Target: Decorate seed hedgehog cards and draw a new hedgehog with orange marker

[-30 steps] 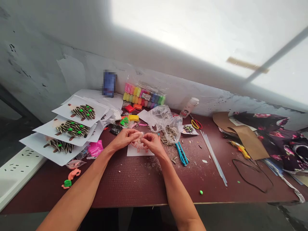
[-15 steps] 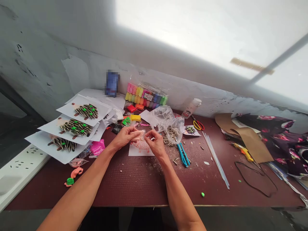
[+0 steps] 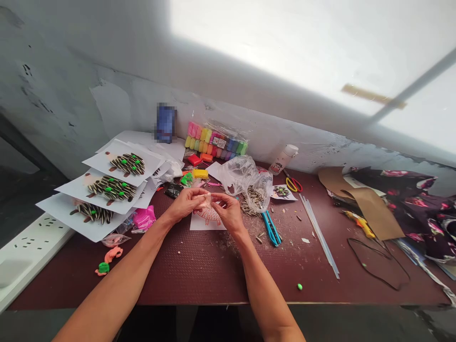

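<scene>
Between my two hands is a small pale pink packet of soft clay in what looks like clear plastic wrap. My left hand grips it with closed fingers and the thumb on top. Fingertips of my right hand pinch together at the packet's right edge. Just below lies a white sheet with a red-orange outline drawing, partly covered by my hands. To the right, a clear plastic bag lies on loose striped sunflower seeds, beside a blue utility knife.
At left are stacked cards with seed hedgehogs and a white power strip. A clay multipack and a white bottle stand behind. Rightward lie scissors, glue sticks and a yellow glue gun with its cord.
My right hand has shifted slightly left, closer to my left hand, and its fingers now meet the packet, covering more of it. Other things stay in place.
</scene>
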### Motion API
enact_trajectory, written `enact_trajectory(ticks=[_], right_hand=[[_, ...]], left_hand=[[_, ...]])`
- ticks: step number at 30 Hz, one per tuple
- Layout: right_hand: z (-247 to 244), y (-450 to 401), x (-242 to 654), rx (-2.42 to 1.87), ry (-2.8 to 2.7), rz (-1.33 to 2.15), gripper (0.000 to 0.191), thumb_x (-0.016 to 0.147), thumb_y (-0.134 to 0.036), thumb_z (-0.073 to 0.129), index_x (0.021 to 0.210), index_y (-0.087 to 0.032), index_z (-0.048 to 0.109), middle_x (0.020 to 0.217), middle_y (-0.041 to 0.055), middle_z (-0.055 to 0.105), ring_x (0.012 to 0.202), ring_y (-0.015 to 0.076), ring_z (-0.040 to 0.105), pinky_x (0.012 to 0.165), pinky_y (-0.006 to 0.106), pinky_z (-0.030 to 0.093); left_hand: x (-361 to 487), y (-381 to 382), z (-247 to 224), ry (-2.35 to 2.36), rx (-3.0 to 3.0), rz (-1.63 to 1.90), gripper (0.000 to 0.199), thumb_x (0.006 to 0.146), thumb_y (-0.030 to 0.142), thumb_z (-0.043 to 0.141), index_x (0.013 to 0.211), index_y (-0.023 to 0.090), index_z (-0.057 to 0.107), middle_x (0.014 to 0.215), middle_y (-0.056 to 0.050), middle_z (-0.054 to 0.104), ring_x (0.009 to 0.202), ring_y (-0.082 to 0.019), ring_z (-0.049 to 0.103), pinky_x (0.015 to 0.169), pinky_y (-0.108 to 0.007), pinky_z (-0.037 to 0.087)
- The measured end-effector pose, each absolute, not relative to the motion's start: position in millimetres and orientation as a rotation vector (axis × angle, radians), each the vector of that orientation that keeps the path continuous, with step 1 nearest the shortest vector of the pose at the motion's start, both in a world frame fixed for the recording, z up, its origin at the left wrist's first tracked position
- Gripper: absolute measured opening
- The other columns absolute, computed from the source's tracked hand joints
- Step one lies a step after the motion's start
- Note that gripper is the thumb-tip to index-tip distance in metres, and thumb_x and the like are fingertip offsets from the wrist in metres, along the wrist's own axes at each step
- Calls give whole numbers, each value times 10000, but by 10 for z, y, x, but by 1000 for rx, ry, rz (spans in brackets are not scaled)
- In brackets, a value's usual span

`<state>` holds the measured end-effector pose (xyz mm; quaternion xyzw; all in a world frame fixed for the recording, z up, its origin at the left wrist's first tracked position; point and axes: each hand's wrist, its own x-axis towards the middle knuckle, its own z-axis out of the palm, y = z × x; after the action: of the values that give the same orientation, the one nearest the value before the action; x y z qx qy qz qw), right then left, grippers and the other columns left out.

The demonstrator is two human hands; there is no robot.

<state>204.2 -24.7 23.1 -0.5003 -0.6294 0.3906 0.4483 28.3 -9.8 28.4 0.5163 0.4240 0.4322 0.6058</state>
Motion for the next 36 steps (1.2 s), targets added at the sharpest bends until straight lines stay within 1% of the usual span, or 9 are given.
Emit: enact_trajectory(ticks=[3,7,10,15,18,20,24,31,36], right_hand=[[217,-240,2059,-1282,-1580,910,280,776,-215,673,1029,-213,792,881,21,766,621,118,572,604,229,468],[225,-246,2085,-1274,-1695,849,257,799,-224,697,1037,-215,793,899,31,765,640,126,589,624,239,478],[247,-258,2090,-1257,-1793,772,219,816,-220,704,1015,-223,796,910,33,759,654,127,592,653,247,484],[265,-289,2049,-1262,-1859,691,159,845,-220,699,978,-201,785,861,24,737,620,114,579,627,234,460],[274,-324,2012,-1272,-1902,571,114,867,-251,697,928,-189,772,828,22,725,619,112,582,643,234,454],[279,-347,1989,-1289,-1928,497,101,874,-267,690,880,-191,756,805,17,718,619,114,582,659,237,452],[278,-365,1949,-1360,-1890,443,89,859,-235,648,809,-193,709,774,10,706,602,115,575,645,237,439],[269,-351,1945,-1407,-1842,406,93,809,-223,594,726,-201,632,698,-3,654,597,121,551,619,236,417],[273,-351,1941,-1366,-1745,405,90,784,-222,550,706,-205,592,682,-8,619,590,118,519,610,239,411]], left_hand=[[290,-96,285,975,1151,997,501,611,530,813,872,112,722,707,-6,647,569,-93,534,505,-208,425],[264,-96,281,1024,1197,961,492,649,572,779,815,116,704,609,18,584,494,-85,469,424,-201,361],[255,-103,274,1052,1263,955,473,679,581,755,789,126,687,576,34,548,475,-81,450,419,-196,347],[264,-123,320,1033,1293,925,382,733,517,727,776,145,650,574,45,541,482,-86,483,452,-198,379],[263,-125,362,1007,1300,905,329,711,455,744,771,145,652,595,39,570,507,-87,513,476,-198,409],[261,-121,369,999,1291,895,313,695,433,753,759,144,651,586,41,566,499,-80,505,470,-191,396],[261,-114,332,992,1261,855,337,684,448,759,779,146,644,563,46,552,476,-84,505,446,-188,362],[275,-131,311,959,1286,868,402,716,512,761,856,150,655,634,21,605,520,-104,551,443,-191,387],[267,-115,306,945,1242,951,476,683,556,797,903,156,662,672,15,621,534,-101,555,477,-202,430]])
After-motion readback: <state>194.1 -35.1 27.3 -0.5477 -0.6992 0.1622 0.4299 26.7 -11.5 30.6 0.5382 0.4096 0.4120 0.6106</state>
